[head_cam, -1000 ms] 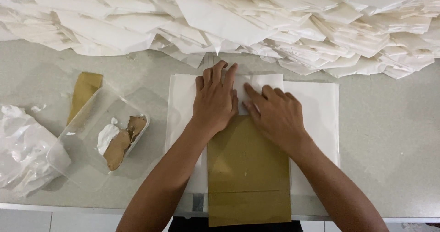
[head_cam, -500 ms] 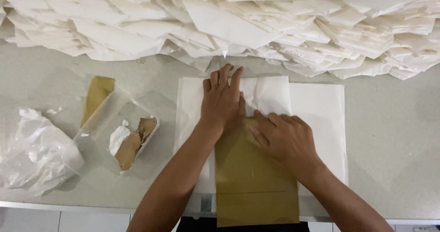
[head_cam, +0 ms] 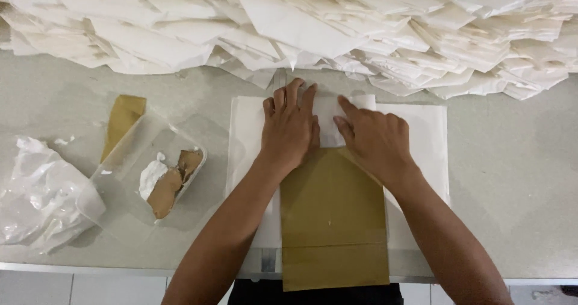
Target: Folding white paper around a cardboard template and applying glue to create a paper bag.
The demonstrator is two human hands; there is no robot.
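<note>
The white paper sheet (head_cam: 415,136) lies flat on the table right in front of me, with a brown cardboard piece (head_cam: 333,220) laid down its middle, the lower end of it reaching over the table's near edge. I am folding the top of the sheet down over the cardboard. My left hand (head_cam: 290,130) lies flat, fingers spread and pointing away from me, pressing the folded flap (head_cam: 328,124) against the top of the cardboard; it grips nothing, it only bears down. My right hand (head_cam: 373,139) rests just beside it, fingers angled toward the left, also open and pressing on the flap. Half a second ago that right hand sat lower, down on the cardboard; now it has come up to the fold next to the left hand, so I judge the crease is being smoothed and set rather than started.

To my left stands a clear plastic tub (head_cam: 150,172) with a white lump and brown scraps in it, a brown strip (head_cam: 123,124) lying behind it, and a crumpled clear plastic bag (head_cam: 36,196) at the far left. Along the back runs a deep heap of folded white papers (head_cam: 337,28). The table (head_cam: 512,184) is pale grey and speckled, with a metal-trimmed near edge.
</note>
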